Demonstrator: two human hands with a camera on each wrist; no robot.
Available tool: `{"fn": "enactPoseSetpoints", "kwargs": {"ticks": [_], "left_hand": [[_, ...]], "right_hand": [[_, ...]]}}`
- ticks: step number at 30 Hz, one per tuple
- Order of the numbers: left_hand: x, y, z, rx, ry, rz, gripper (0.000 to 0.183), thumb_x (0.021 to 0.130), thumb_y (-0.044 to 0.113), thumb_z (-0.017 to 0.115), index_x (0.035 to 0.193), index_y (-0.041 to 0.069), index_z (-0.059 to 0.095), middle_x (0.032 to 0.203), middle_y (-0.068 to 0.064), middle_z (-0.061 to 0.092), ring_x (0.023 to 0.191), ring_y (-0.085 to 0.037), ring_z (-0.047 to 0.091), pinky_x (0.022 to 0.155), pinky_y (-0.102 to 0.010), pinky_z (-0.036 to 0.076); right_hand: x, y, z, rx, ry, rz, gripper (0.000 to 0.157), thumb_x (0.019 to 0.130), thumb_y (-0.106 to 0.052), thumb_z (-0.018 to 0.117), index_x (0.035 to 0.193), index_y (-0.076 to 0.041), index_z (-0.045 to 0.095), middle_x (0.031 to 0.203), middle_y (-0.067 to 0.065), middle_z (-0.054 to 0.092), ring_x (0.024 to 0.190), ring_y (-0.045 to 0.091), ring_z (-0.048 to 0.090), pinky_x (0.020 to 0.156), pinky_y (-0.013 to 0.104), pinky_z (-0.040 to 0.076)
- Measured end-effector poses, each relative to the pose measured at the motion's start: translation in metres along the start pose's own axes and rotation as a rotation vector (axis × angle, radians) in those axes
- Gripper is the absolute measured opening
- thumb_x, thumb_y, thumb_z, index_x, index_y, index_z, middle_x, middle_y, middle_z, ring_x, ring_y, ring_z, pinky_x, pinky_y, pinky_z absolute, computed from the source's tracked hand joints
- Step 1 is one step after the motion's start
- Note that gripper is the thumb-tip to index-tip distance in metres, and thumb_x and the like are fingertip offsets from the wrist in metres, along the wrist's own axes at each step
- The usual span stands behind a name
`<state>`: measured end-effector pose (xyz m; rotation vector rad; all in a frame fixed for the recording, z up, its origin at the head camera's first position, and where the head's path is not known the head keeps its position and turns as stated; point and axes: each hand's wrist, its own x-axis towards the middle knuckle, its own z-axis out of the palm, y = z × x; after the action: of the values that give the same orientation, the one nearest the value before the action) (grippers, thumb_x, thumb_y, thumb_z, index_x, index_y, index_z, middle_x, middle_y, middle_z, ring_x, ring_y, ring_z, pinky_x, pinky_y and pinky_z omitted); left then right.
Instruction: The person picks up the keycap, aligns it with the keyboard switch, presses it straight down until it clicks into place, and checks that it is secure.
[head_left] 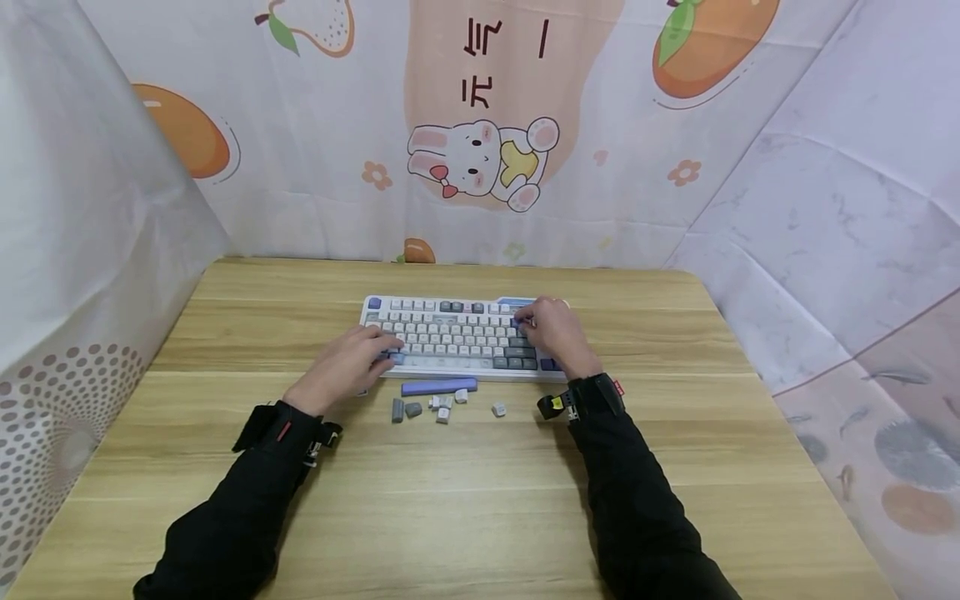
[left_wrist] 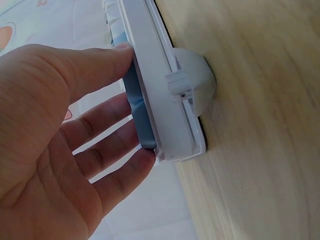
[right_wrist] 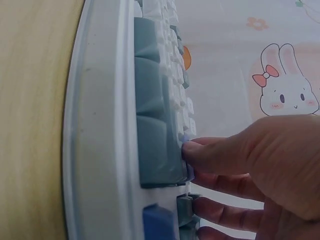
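Note:
A white keyboard [head_left: 450, 339] with white, grey and blue-purple keycaps lies on the wooden table. My left hand [head_left: 341, 362] rests on its lower left corner. In the left wrist view the thumb presses a blue-grey key [left_wrist: 131, 85] along the front edge, and the other fingertips touch the keys at the end. Over the right part of the keyboard my right hand [head_left: 557, 329] pinches a purple keycap [right_wrist: 190, 172] between thumb and index finger, beside a large grey-green key [right_wrist: 160, 150]. Its other fingers touch dark keys behind. Whether the purple keycap is fully seated is hidden.
In front of the keyboard lies a long purple spacebar keycap [head_left: 438, 387]. Near it are loose keycaps: a tall grey one [head_left: 397, 410], a smaller grey one [head_left: 413, 409] and several white ones, with one white keycap [head_left: 499, 409] further right. A printed curtain [head_left: 315, 192] hangs behind the table.

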<state>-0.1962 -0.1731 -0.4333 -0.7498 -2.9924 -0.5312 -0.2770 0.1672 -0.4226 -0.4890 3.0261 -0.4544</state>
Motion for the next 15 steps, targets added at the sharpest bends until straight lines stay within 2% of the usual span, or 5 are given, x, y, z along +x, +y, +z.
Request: {"fn": "enactPoseSetpoints", "kwargs": {"ticks": [10,15], "left_hand": [[-0.0010,0.0000,0.0002,-0.008,0.000,-0.004,0.034,0.098,0.015,0.070,0.131,0.009,0.068,0.124,-0.013,0.064,0.113,-0.029,0.059,0.091,-0.046,0.051],[-0.0009,-0.0008,0.0008,-0.010,0.008,0.008,0.034,0.097,0.015,0.071,0.131,0.008,0.068,0.123,-0.013,0.064,0.112,-0.029,0.060,0.091,-0.046,0.051]], "right_hand": [[-0.0029,-0.0041,-0.0028,0.005,-0.007,-0.022,0.025,0.096,-0.014,0.072,0.120,-0.009,0.076,0.118,0.015,0.066,0.109,0.032,0.061,0.095,0.047,0.050],[-0.0052,-0.0057,-0.0044,0.014,0.002,-0.048,0.025,0.096,-0.014,0.072,0.120,-0.008,0.076,0.118,0.015,0.066,0.109,0.032,0.062,0.095,0.046,0.050]]}}
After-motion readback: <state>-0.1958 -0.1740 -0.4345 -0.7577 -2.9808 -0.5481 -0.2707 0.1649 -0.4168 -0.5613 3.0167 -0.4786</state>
